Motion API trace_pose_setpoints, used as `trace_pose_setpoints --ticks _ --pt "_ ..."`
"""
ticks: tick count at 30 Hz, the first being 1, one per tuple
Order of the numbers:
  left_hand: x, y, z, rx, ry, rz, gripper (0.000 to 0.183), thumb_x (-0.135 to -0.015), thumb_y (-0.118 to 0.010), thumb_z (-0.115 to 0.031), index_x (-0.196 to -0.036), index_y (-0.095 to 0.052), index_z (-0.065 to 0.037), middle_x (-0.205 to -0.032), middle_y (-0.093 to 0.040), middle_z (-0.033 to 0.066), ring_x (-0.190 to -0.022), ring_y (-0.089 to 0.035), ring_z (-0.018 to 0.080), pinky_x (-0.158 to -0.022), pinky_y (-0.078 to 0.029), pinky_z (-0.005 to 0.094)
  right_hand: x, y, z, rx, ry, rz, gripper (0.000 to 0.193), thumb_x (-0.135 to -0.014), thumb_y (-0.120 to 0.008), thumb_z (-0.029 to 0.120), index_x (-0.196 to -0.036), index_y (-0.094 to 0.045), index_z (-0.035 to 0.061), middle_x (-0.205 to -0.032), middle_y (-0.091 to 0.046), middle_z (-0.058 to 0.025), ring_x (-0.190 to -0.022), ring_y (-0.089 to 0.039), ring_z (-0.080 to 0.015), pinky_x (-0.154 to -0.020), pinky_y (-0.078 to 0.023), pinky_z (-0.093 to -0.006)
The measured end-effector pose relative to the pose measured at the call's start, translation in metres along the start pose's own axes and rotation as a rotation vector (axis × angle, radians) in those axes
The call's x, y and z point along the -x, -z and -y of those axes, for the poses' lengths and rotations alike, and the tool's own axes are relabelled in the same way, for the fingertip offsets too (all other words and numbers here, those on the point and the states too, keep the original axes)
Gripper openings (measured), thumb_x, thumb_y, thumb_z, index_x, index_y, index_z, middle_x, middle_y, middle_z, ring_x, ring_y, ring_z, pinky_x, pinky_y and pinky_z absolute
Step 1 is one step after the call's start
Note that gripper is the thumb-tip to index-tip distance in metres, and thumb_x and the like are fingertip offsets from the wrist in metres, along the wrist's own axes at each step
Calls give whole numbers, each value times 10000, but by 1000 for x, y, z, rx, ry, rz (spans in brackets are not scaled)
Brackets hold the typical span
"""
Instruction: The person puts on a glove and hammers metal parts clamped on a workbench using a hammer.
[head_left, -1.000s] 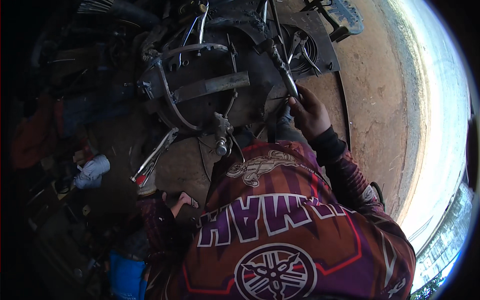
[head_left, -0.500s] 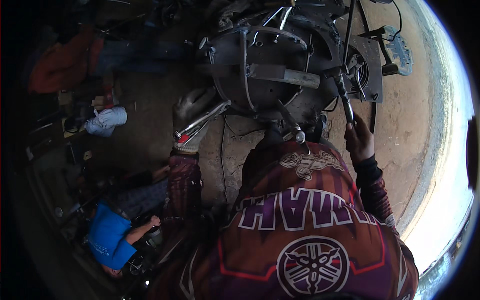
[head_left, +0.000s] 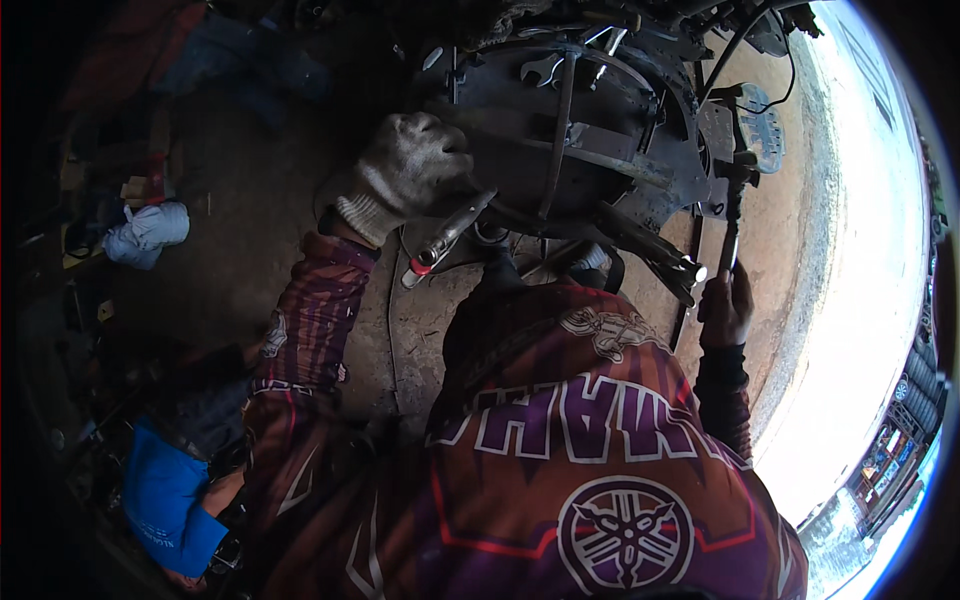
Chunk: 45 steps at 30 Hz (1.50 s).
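In a pale knit glove, my left hand (head_left: 408, 168) is curled at the left edge of a dark round metal assembly (head_left: 510, 150) with curved bars across it; what its fingers close on is hidden. Just below that hand, locking pliers (head_left: 447, 240) with a red-marked lever sit with their jaw end at the lower edge of the assembly. On the right, my bare right hand (head_left: 726, 305) is wrapped round the handle of a hammer (head_left: 735, 215), its head up beside the assembly's right side. An open-end wrench (head_left: 541, 71) lies on the assembly's far part.
A round metal bar end (head_left: 698, 272) sticks out at the assembly's lower right. Beyond the hammer lies a perforated metal footplate (head_left: 762, 130). A person in a blue shirt (head_left: 170, 500) is low on the left. A light cloth bundle (head_left: 146, 234) lies at the left.
My left hand has shifted from beside the locking pliers to above them, at the assembly's edge. The hammer in my right hand has moved right, away from the assembly. The whole view has shifted.
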<state>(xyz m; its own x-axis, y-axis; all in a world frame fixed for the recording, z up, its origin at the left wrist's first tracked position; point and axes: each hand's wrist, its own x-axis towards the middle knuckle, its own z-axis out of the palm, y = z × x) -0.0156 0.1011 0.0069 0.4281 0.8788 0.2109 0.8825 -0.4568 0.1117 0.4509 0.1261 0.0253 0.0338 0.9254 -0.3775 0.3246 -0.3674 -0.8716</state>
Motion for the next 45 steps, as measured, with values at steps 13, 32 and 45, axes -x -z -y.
trace_pose_setpoints --ticks 13,32,45 --pt "16 -13 -6 633 531 -345 161 -840 -688 -156 -967 -665 -60 -961 -672 85 -811 -661 257 -706 -535 357 31 44 37 182 240 -18 510 -956 -553 493 -1078 -544 -2 -676 -500 2 -537 -456 -62 -471 -332 -216" --pt "38 -2 4 659 443 -307 295 -832 -716 -285 -1039 -670 -80 -1034 -670 79 -940 -656 273 -798 -523 374 81 -153 281 1412 550 553 207 -920 -604 82 -1101 -696 43 -987 -702 -141 -868 -676 -296 -799 -536 -358" --pt "56 -17 10 673 369 -308 349 -876 -679 -231 -1176 -596 -74 -1103 -642 111 -1013 -634 297 -869 -513 378 35 -246 267 2149 947 1002 300 -991 -483 389 -1143 -665 205 -1000 -705 -32 -974 -658 -229 -836 -535 -361"
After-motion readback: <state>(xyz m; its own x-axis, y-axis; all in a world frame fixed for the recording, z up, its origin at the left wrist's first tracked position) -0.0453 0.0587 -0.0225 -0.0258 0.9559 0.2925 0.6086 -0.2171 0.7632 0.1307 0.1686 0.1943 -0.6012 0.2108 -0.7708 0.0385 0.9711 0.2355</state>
